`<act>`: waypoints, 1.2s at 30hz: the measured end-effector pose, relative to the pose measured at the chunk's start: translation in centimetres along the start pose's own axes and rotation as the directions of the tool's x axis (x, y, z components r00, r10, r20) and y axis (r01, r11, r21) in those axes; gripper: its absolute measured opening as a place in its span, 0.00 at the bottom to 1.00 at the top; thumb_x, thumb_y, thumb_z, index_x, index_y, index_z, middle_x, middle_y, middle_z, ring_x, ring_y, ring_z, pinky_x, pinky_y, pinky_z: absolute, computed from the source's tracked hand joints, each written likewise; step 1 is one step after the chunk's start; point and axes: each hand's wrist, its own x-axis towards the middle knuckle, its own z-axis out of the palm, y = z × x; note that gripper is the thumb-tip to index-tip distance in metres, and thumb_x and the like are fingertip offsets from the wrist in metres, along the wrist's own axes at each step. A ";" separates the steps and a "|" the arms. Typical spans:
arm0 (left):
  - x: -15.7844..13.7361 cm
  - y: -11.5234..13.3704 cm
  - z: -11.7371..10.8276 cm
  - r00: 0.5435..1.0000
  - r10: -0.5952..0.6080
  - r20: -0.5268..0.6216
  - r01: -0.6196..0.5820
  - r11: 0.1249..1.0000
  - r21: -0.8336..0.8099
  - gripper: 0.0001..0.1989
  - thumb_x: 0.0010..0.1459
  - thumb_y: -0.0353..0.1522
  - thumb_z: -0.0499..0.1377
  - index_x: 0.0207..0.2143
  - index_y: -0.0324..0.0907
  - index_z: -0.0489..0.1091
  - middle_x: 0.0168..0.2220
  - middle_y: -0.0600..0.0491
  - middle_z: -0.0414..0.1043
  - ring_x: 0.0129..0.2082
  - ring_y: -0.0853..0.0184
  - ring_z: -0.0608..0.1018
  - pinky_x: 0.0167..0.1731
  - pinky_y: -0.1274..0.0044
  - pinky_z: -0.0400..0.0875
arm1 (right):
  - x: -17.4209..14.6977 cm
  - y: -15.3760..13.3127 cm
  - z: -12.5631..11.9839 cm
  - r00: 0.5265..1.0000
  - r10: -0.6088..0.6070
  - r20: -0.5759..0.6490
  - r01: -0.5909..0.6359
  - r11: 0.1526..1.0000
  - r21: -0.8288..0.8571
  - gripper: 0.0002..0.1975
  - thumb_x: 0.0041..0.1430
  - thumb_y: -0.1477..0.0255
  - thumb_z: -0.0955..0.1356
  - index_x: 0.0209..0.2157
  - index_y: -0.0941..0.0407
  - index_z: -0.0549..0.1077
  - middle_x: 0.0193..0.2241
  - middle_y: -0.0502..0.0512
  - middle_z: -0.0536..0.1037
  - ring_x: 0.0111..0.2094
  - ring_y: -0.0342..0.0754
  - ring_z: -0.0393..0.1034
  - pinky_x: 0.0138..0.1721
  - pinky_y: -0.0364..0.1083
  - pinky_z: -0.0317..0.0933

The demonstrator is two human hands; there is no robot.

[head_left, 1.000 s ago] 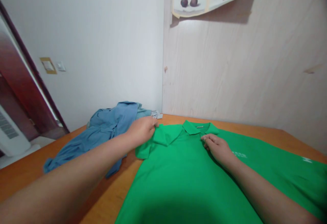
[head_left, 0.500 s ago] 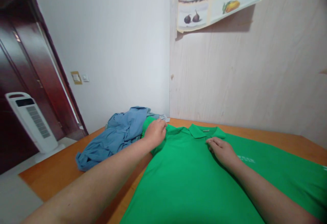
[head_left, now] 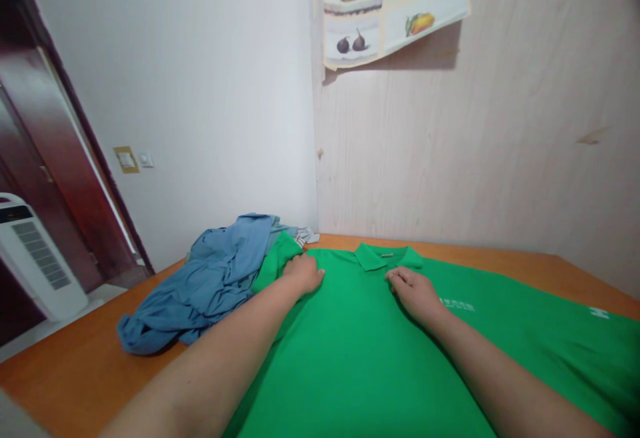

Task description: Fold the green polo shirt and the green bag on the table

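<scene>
Though partly under shirt (head_left: 360, 351), table (head_left: 75, 365) beside wall (head_left: 500, 178)

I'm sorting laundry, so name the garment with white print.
The green shirt, spread across the table: white lettering shows on its front. The blue heap beside it is bunched up and shows no print.

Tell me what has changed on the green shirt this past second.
The sleeve at the left hand, folded inward earlier, now spreads out beside the blue clothes; that hand has shifted nearer the collar. The right hand stays just below the collar.
</scene>
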 end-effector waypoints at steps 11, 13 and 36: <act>2.2 6.3 1.1 0.971 0.225 -0.075 -0.231 0.970 -0.081 0.18 0.66 0.43 0.48 0.49 0.47 0.73 0.53 0.48 0.73 0.53 0.57 0.72 0.52 0.68 0.66 | 0.1 0.1 0.4 1.000 0.026 -0.008 -0.026 1.000 0.010 0.19 0.60 0.59 0.59 0.31 0.54 0.76 0.28 0.52 0.78 0.31 0.50 0.69 0.32 0.45 0.56; 2.7 6.2 1.5 0.981 0.187 -0.055 -0.191 0.979 -0.078 0.20 0.65 0.45 0.49 0.49 0.45 0.73 0.53 0.46 0.73 0.53 0.54 0.73 0.51 0.65 0.67 | 0.1 0.0 0.4 0.999 0.033 -0.009 -0.033 0.999 0.014 0.19 0.60 0.59 0.59 0.31 0.54 0.76 0.28 0.52 0.78 0.31 0.50 0.69 0.32 0.45 0.57; 11.2 6.8 2.0 0.989 0.137 0.060 -0.121 0.968 -0.221 0.07 0.53 0.29 0.60 0.33 0.44 0.77 0.35 0.50 0.80 0.36 0.63 0.79 0.35 0.78 0.69 | -0.2 -0.7 0.4 0.999 0.048 -0.021 -0.048 0.999 0.001 0.17 0.62 0.61 0.60 0.29 0.54 0.74 0.23 0.49 0.74 0.27 0.47 0.68 0.29 0.44 0.52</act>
